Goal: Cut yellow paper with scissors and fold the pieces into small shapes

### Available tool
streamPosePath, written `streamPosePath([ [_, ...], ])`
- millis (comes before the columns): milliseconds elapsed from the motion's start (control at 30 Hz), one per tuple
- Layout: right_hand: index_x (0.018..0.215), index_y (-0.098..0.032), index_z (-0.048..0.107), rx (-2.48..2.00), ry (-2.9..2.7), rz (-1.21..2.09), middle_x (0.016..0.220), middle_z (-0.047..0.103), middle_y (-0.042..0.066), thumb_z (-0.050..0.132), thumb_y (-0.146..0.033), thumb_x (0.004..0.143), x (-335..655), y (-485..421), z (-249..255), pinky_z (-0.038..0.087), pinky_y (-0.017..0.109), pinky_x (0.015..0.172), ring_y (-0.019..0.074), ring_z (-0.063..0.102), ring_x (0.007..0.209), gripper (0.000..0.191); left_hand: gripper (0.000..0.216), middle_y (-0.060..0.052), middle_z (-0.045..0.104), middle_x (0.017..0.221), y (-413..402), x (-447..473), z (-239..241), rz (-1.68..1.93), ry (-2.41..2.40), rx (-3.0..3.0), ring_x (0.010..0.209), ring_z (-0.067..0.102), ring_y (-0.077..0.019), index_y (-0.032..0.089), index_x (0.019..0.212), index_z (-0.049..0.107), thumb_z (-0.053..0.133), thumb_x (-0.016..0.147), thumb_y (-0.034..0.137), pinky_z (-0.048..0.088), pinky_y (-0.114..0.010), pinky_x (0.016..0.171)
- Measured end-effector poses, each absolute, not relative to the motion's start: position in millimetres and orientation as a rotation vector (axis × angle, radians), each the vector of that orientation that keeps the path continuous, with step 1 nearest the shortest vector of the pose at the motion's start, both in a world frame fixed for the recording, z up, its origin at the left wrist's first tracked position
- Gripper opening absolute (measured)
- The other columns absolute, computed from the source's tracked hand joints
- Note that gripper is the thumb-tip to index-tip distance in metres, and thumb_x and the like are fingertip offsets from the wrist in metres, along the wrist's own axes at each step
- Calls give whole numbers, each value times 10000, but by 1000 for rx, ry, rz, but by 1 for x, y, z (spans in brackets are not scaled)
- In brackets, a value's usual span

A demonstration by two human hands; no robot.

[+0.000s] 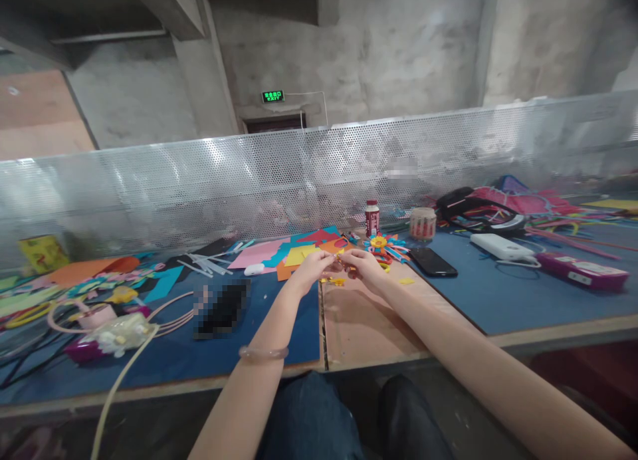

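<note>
My left hand [316, 268] and my right hand [367, 268] meet above the middle of the table, fingers pinched together. Between the fingertips shows a small yellow piece [339, 252], mostly covered, perhaps of paper. Just below the hands lie more small yellow pieces [333, 282] on the tan board [359, 334]. A separate yellow scrap [406, 281] rests right of my right hand. Behind that hand is a paper flower [379, 242] with a yellow centre and blue and red petals. Sheets of yellow paper [300, 255] and other colours are spread behind my left hand.
A red bottle [371, 219] and a jar [423, 224] stand toward the back. A black phone [432, 262], white power bank [502, 247] and purple box [582, 270] are at right. Cables [172, 307] and a pixelated dark object [222, 309] lie left. A perforated metal screen [199, 181] borders the table.
</note>
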State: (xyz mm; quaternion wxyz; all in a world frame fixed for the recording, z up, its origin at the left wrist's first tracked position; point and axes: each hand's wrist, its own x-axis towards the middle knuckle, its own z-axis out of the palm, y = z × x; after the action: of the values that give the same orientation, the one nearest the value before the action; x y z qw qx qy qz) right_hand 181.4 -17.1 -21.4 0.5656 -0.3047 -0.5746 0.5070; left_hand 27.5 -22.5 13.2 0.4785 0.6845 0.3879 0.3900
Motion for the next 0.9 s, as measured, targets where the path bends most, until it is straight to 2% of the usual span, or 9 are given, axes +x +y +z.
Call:
streamPosePath([
  [333,608,-145,549,-733,-1340,1130,560,482,-21,632,-358,638,182,-18,-19,268,207,439,57,389,467,230,189,-64,661,767,-23,32,15,998,976,1769,725,610,-151,145,741,574,488,783,307,454,-305,737],
  [500,563,-146,523,-751,-1382,1069,509,441,-34,612,-381,654,183,-18,-19,257,217,442,55,363,444,267,218,-70,666,770,-25,32,16,952,1012,1818,739,614,-156,142,742,585,484,783,331,459,-296,726],
  [900,709,-156,588,-771,-1283,1219,633,536,4,608,-498,635,179,-20,-18,272,199,420,70,418,498,351,210,-61,657,775,-17,29,9,1064,993,1937,751,609,-164,150,726,544,465,784,337,451,-298,725],
])
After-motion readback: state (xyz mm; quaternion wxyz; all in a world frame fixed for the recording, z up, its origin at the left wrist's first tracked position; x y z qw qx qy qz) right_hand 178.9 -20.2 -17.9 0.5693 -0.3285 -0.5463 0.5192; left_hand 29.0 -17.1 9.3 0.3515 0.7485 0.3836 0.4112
